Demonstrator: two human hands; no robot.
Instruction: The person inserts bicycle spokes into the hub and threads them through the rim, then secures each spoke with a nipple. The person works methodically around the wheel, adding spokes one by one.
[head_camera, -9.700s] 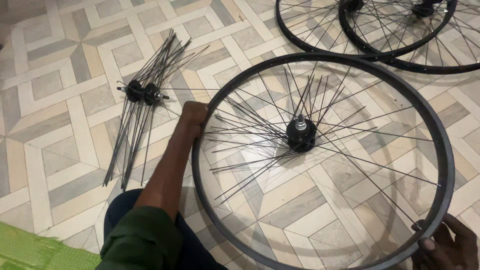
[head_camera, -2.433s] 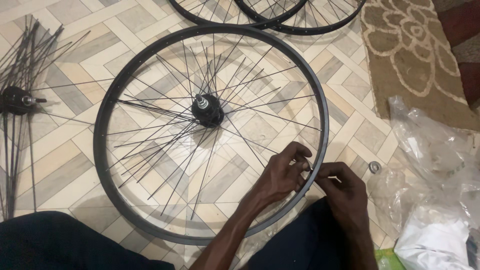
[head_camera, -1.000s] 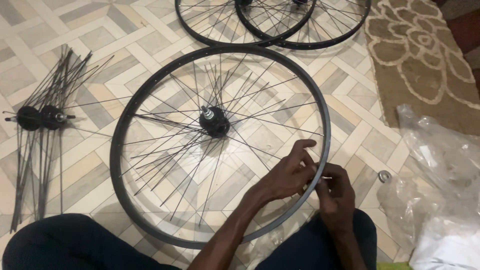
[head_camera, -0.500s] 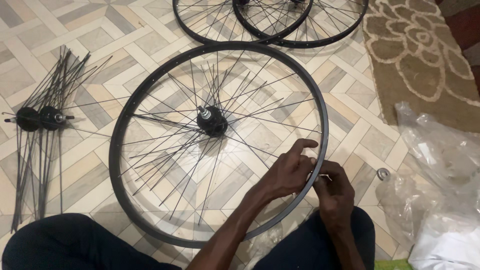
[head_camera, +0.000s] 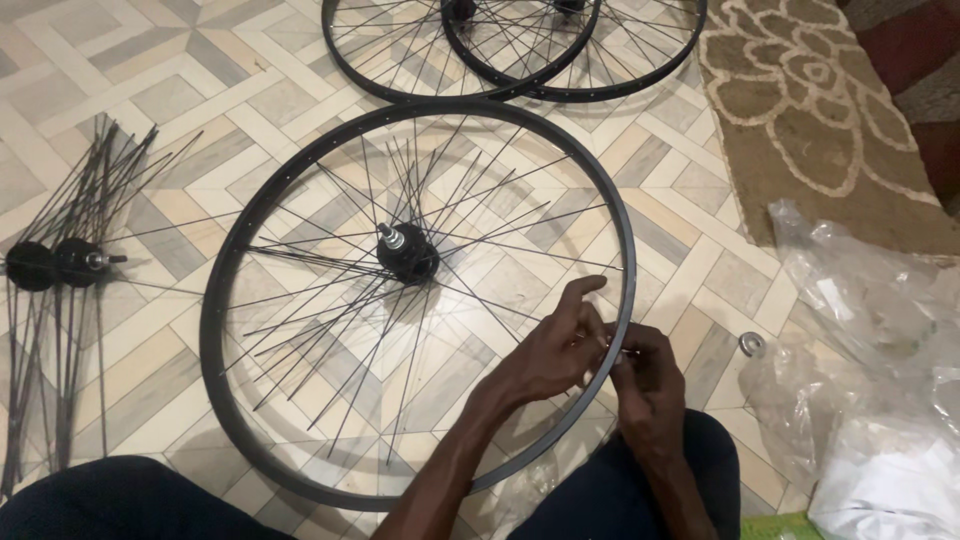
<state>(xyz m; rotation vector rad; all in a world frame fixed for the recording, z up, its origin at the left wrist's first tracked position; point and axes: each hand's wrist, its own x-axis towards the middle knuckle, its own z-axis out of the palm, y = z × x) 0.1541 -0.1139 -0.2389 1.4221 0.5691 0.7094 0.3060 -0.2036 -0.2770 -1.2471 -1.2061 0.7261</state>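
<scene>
Both hands met at near-right edge of rim (head_camera: 215, 330) lying flat on floor. Left hand (head_camera: 553, 348) inside rim, fingers pinched, probably on spoke end; right hand (head_camera: 645, 375) outside, fingertips closed on something small, unclear. Hub (head_camera: 407, 252) lay up-left.

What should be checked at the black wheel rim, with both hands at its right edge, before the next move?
1. Both hands at the rim: left hand and right hand meet at the black metal wheel rim. Ok.
2. Rim lying flat on the patterned tile floor: ok.
3. Thin black spokes all seated in the rim: many ends hang loose. Not ok.
4. Black centre hub centred: cannot tell.
5. Small part pinched between the fingers: cannot tell.
6. Small metal ring within reach on the floor: ok.
</scene>
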